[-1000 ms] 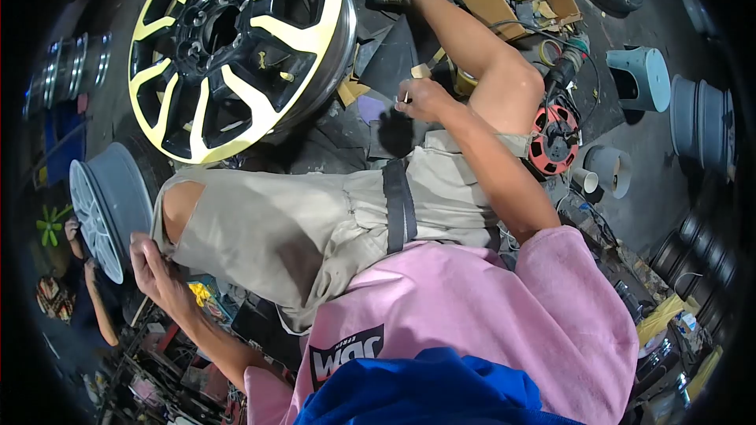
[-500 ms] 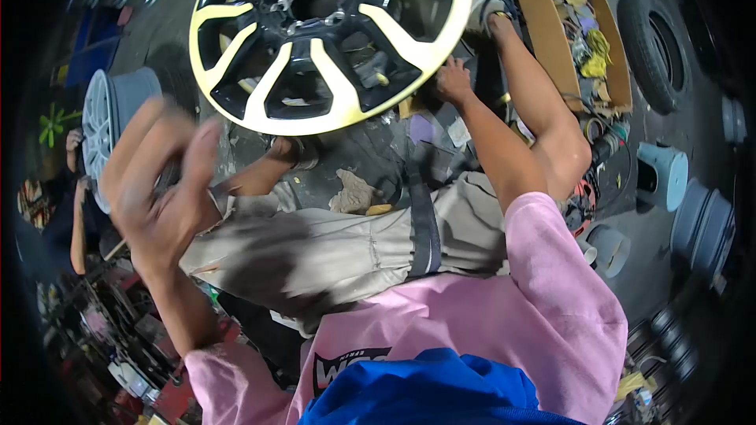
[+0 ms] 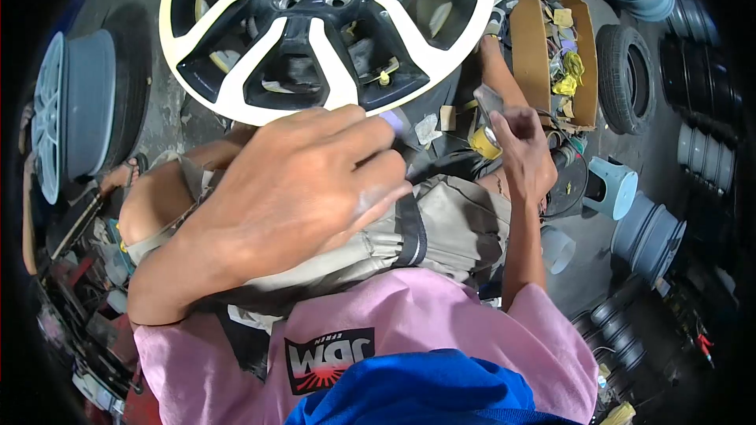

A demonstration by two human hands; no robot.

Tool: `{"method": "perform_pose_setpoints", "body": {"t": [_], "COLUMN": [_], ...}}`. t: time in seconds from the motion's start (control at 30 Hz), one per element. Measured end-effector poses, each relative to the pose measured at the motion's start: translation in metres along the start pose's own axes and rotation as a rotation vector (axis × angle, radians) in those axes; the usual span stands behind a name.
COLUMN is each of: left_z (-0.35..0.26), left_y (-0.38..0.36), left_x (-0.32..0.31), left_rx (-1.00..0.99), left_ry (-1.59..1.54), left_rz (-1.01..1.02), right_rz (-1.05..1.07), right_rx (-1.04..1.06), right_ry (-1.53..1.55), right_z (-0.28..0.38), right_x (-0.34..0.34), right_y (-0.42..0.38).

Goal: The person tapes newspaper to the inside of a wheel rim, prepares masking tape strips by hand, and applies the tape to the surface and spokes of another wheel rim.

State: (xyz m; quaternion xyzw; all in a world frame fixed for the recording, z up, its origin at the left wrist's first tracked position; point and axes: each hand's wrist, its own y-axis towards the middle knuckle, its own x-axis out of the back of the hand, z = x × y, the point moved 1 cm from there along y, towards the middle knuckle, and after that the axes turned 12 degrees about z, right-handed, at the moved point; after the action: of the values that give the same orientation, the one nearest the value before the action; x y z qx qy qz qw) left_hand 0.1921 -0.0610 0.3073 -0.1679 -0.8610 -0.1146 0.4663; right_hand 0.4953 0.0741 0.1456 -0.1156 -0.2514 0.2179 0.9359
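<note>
A black alloy wheel rim (image 3: 339, 83) with pale, bright spoke faces and lip stands in front of me at the top of the view. My left hand (image 3: 307, 181) is large and close to the camera, overlapping the rim's near edge. Its fingers are curled, and whatever they may hold is hidden. My right hand (image 3: 524, 157), to the right of the rim, pinches a thin grey flat piece (image 3: 488, 100), possibly sandpaper, between thumb and fingers. Just beside that hand is a yellow roll (image 3: 484, 142).
Scraps and a yellow cloth fill a cardboard box (image 3: 533, 71) at the upper right. Beyond it lies a black tyre (image 3: 628, 67). A light blue stool (image 3: 613, 187) and grey wheel rims (image 3: 647, 236) stand to the right. Another grey wheel (image 3: 88, 106) is at the left, near another person's arm.
My left hand has swung right, in front of the rim's lower edge. My right hand has come back from beside the rim and now shows a grey flat piece. The view has shifted.
</note>
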Motion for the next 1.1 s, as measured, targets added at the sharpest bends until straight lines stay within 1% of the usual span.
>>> {"method": "perform_pose_setpoints", "body": {"t": [0.07,0.1,0.13,0.2,0.23,0.27,0.33,0.4,0.47,0.5,0.53,0.57,0.6,0.67,0.7,0.73,0.8,0.87,0.93,1.0,1.07,1.1], "left_z": [0.003,0.007,0.009,0.011,0.011,0.011,0.012,0.010,0.009,0.007,0.005,0.004,0.002,0.003,0.003,0.004,0.005,0.002,0.000,-0.004,-0.008,-0.010], "left_y": [-0.003,-0.005,-0.006,-0.004,-0.003,-0.003,-0.002,-0.004,-0.005,-0.005,-0.006,-0.007,-0.009,-0.013,-0.010,-0.009,-0.011,-0.011,-0.007,0.000,0.008,0.009], "left_x": [-0.007,-0.016,-0.018,-0.021,-0.024,-0.029,-0.038,-0.045,-0.050,-0.050,-0.048,-0.047,-0.046,-0.043,-0.038,-0.038,-0.044,-0.049,-0.052,-0.056,-0.064,-0.069], "left_rx": [0.041,0.033,0.049,0.067,0.089,0.097,0.140,0.149,0.124,0.107,0.126,0.141,0.110,0.196,0.246,0.232,0.297,0.279,0.273,0.255,0.213,0.190], "left_ry": [-0.097,-0.078,-0.074,-0.063,-0.079,-0.073,-0.098,-0.112,-0.144,-0.148,-0.126,-0.101,-0.107,-0.046,-0.065,-0.063,-0.003,0.033,0.030,0.043,0.059,0.054], "left_rz": [0.117,0.078,0.082,0.122,0.124,0.127,0.142,0.144,0.135,0.133,0.200,0.267,0.266,0.388,0.510,0.514,0.643,0.654,0.660,0.688,0.722,0.703], "right_rz": [-0.059,-0.102,-0.087,-0.058,0.038,0.045,0.217,0.240,0.360,0.406,0.445,0.392,0.339,0.201,0.178,0.165,0.210,0.195,0.223,0.181,0.205,0.189], "right_rx": [0.044,0.023,0.024,0.242,0.183,0.185,0.130,0.135,0.141,0.179,0.116,0.119,0.119,0.242,0.291,0.284,0.206,0.225,0.337,0.348,0.430,0.472], "right_ry": [0.156,0.014,0.022,0.201,0.214,0.221,0.269,0.238,0.329,0.304,0.260,0.192,0.126,-0.313,-0.413,-0.414,-0.291,-0.300,-0.396,-0.388,-0.274,-0.206], "right_z": [0.001,0.024,0.031,0.043,0.048,0.051,0.054,0.056,0.051,0.045,0.039,0.017,-0.001,0.012,0.008,0.007,0.009,0.010,0.011,0.016,0.016,0.019], "right_x": [-0.009,-0.016,-0.025,-0.040,-0.044,-0.047,-0.053,-0.056,-0.062,-0.064,-0.066,-0.074,-0.079,-0.074,-0.072,-0.068,-0.062,-0.057,-0.057,-0.059,-0.060,-0.061], "right_y": [-0.014,-0.023,-0.027,-0.031,-0.035,-0.038,-0.041,-0.047,-0.051,-0.051,-0.050,-0.044,-0.041,-0.044,-0.044,-0.046,-0.051,-0.057,-0.063,-0.075,-0.089,-0.098]}}
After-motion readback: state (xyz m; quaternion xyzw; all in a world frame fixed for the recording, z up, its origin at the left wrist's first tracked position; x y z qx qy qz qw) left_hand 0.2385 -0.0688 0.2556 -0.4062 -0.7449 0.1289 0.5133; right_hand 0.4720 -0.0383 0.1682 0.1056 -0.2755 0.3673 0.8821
